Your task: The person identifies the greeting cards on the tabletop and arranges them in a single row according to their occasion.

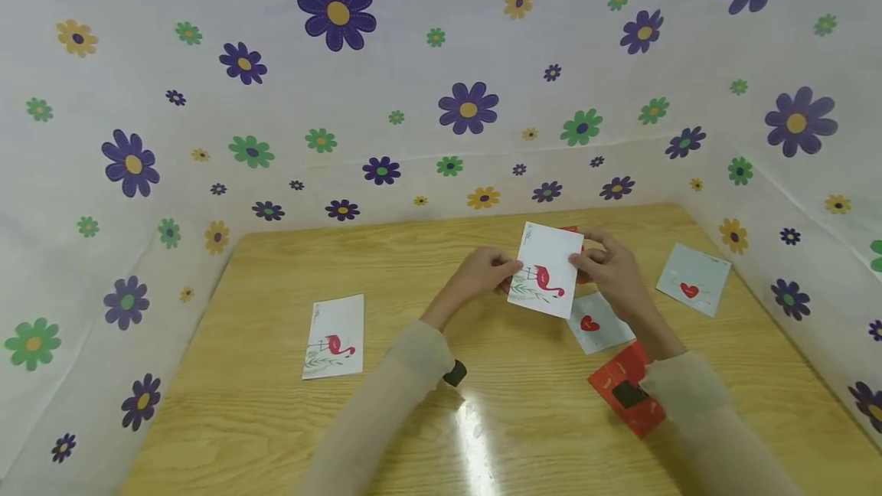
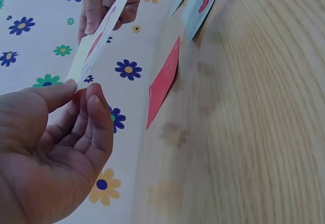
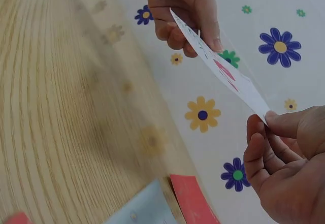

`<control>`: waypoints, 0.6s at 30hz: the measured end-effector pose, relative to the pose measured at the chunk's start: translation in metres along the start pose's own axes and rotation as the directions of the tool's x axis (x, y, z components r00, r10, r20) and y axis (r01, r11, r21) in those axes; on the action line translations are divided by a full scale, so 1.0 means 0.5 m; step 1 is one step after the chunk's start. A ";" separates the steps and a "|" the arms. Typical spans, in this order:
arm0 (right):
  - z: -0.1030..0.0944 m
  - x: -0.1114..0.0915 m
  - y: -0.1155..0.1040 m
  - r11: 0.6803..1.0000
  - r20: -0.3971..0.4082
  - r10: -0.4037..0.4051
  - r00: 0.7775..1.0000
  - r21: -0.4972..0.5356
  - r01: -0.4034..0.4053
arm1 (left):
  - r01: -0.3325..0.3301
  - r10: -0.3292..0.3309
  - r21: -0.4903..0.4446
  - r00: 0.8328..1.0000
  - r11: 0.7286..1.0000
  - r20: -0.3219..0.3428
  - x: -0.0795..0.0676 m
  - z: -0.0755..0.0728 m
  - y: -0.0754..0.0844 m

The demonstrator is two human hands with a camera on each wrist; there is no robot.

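Both hands hold up one white card (image 1: 547, 270) printed with a red flamingo and green leaves. My left hand (image 1: 488, 270) pinches its left edge between thumb and fingers. At the opposite edge my right hand (image 1: 606, 262) pinches it the same way. In the left wrist view the card (image 2: 104, 36) appears nearly edge-on, raised above the table. Beneath and behind it are a pale blue card with a red heart (image 1: 599, 325) and, partly hidden, a red card (image 2: 165, 84).
A second flamingo card (image 1: 334, 337) lies on the wooden table (image 1: 262, 435) at the left. Another pale heart card (image 1: 692, 279) lies at the far right. A red card (image 1: 628, 389) sits partly under the right wrist's dark strap. Flower-patterned cloth (image 1: 386, 98) rises behind the table and at both sides.
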State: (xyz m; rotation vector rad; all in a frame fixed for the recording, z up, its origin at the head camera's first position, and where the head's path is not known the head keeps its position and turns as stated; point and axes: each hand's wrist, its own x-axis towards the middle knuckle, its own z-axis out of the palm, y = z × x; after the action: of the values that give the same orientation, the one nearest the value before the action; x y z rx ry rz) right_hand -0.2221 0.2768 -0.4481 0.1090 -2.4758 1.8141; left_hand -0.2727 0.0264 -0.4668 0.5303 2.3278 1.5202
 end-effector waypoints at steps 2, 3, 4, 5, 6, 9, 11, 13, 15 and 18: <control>0.013 0.000 -0.005 1.000 0.025 -0.005 1.000 0.024 0.005 | 0.018 -0.018 -0.031 1.000 0.999 0.010 -0.008 -0.015 -0.002; 0.020 0.000 -0.007 0.999 0.037 -0.010 0.999 0.037 0.009 | 0.023 -0.023 -0.051 1.000 0.998 0.006 -0.012 -0.022 -0.002; 0.027 0.000 -0.009 0.999 0.050 -0.014 0.999 0.051 0.012 | 0.024 -0.025 -0.074 1.000 0.997 -0.004 -0.016 -0.028 -0.002; 0.034 0.000 -0.010 0.998 0.061 -0.018 0.998 0.061 0.014 | 0.025 -0.026 -0.099 1.000 0.995 -0.016 -0.019 -0.033 -0.002; 0.041 0.001 -0.012 0.997 0.073 -0.022 0.997 0.070 0.017 | 0.022 -0.025 -0.113 0.999 0.993 -0.032 -0.023 -0.038 -0.003; 0.061 0.003 -0.015 0.998 0.100 -0.032 0.994 0.060 0.026 | -0.004 -0.006 -0.115 0.997 0.993 -0.081 -0.032 -0.053 -0.003; 0.073 0.004 -0.018 0.999 0.104 -0.036 0.994 0.037 0.032 | -0.017 0.006 -0.101 0.995 0.995 -0.104 -0.039 -0.063 -0.003; 0.085 0.006 -0.022 0.999 0.107 -0.036 0.994 0.025 0.033 | -0.029 0.018 -0.085 0.993 0.996 -0.119 -0.046 -0.074 -0.005; 0.096 0.007 -0.027 0.999 0.110 -0.031 0.993 0.037 0.027 | -0.037 0.028 -0.072 0.992 0.997 -0.119 -0.054 -0.085 -0.008; 0.114 0.008 -0.031 0.998 0.124 -0.028 0.992 0.061 0.020 | -0.052 0.047 -0.041 0.994 0.998 -0.102 -0.067 -0.103 -0.017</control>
State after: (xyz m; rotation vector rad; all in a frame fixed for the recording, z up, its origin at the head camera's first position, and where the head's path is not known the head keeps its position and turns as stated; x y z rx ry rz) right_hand -0.2255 0.2176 -0.4500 0.2626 -2.4895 1.9289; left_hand -0.2674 -0.0337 -0.4525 0.5152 2.3668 1.6526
